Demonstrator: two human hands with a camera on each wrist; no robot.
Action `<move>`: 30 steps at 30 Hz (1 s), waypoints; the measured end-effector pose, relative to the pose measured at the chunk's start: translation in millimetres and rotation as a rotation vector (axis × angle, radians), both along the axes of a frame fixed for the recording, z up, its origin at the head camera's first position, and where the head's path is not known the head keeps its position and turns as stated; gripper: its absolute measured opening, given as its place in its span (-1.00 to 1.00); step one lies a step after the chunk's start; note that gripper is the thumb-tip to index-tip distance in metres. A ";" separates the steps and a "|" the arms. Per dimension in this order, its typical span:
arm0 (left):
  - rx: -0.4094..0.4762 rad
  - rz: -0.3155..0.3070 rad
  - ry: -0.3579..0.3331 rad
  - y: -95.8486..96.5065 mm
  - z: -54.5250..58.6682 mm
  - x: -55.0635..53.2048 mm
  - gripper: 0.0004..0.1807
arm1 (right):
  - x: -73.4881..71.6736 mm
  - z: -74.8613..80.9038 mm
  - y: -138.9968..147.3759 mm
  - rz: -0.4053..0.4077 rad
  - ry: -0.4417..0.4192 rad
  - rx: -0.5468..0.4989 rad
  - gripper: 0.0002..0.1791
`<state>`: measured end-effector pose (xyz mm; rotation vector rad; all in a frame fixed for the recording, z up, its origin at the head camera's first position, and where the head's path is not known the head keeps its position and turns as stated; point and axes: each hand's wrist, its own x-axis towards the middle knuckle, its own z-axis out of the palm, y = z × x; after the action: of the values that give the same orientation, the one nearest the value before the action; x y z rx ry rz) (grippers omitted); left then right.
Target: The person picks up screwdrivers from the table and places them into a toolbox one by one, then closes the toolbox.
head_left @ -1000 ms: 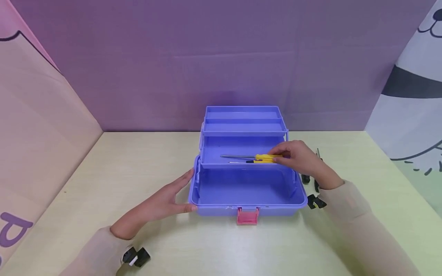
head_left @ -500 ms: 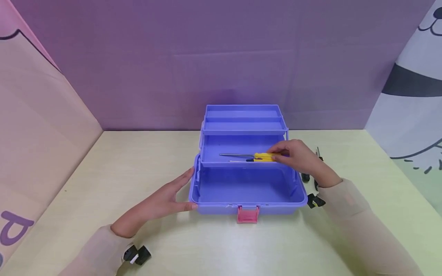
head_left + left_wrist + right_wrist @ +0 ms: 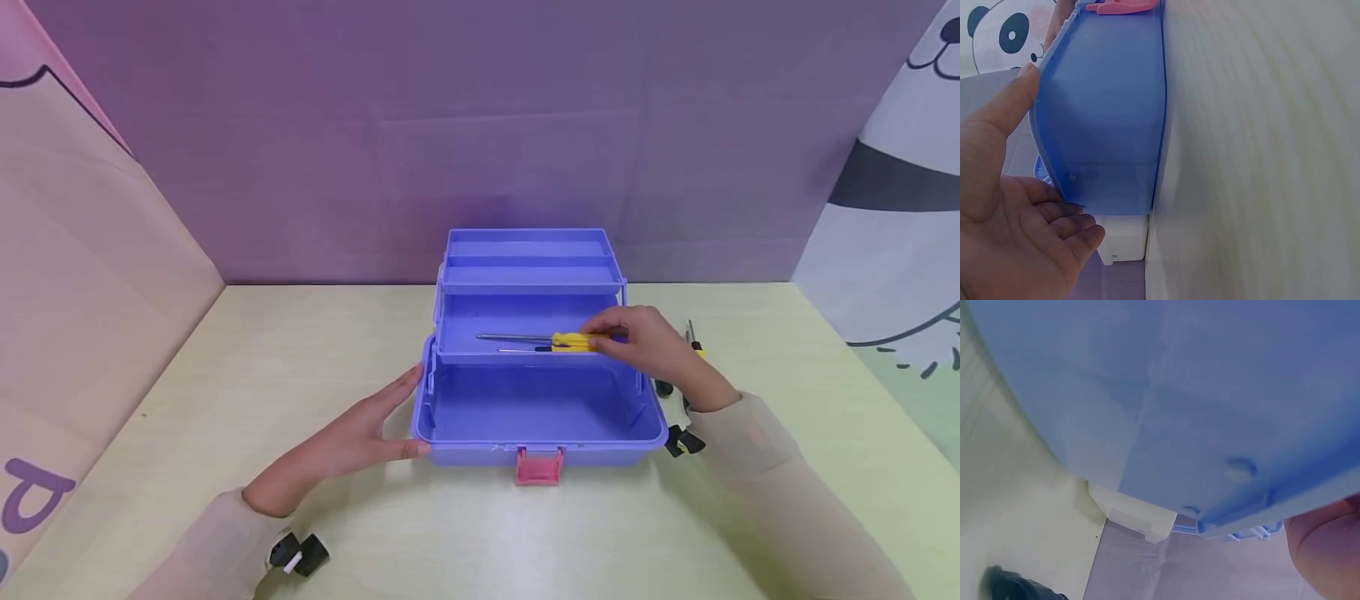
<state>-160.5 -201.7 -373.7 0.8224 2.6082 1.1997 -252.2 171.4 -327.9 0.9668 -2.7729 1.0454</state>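
Observation:
A purple-blue toolbox (image 3: 480,457) with a pink latch (image 3: 537,469) stands with its stepped trays raised. Over the middle tray (image 3: 487,308), my right hand (image 3: 645,337) grips two yellow-handled screwdrivers by their handle ends. The larger screwdriver (image 3: 570,339) lies level, its shaft pointing left; the thinner screwdriver (image 3: 573,349) is just in front. Whether they touch the tray floor I cannot tell. My left hand (image 3: 367,433) rests against the box's left side, thumb by the front corner and fingers further back. In the left wrist view its thumb (image 3: 1013,100) touches the rim.
Right of the box lie several tools, partly hidden by my right arm: a black handle (image 3: 663,387) and a thin metal shaft (image 3: 691,330). A white part (image 3: 1125,237) shows behind the box in the left wrist view. A purple cloth backdrop (image 3: 337,167) hangs behind the table.
The screwdrivers in my right hand have shifted very slightly left and then stayed there. My left hand keeps its place on the box.

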 end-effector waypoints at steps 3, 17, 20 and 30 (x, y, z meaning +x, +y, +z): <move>-0.001 0.000 0.005 -0.3 0.2 -0.2 0.04 | 0.9 -0.5 -1.0 -0.006 0.011 -0.007 -0.81; -0.002 0.007 -0.008 -1.9 -3.4 0.2 0.04 | 7.0 -6.9 0.1 0.013 0.089 -0.072 -0.82; -0.009 0.010 0.004 -2.2 -3.1 0.0 0.04 | 7.7 -8.1 1.0 0.008 0.120 -0.093 -0.83; -0.007 0.022 -0.017 -3.8 -4.1 1.1 0.09 | 19.2 -11.0 7.6 -0.041 0.202 -0.210 -0.79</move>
<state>-159.4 -205.5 -377.9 0.7806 2.6137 1.1968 -233.0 179.0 -338.8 0.9278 -2.4540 1.1355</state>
